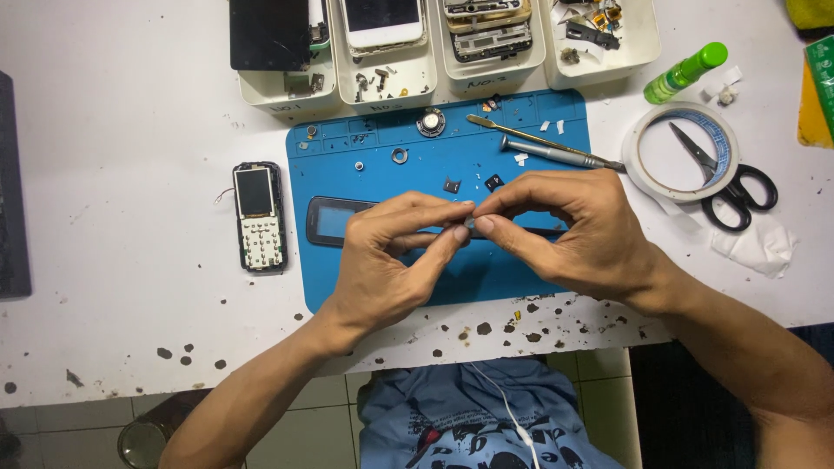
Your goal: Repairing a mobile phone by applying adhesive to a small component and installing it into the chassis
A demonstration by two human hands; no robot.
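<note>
Small dark part [470, 223] sits pinched between the fingertips of the left hand [387, 260] and the right hand [569, 230], above the blue mat [382, 156] and the phone front cover [334, 219]. Both hands close on it; probably it is being fitted, which needs a fine, steady grip.

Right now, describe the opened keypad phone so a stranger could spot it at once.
Find the blue work mat at the middle of the white table. Just off its left edge lies the keypad phone, upright, alone on bare table. Unlike the phones in the trays above, it shows a small screen over exposed white keys.
</note>
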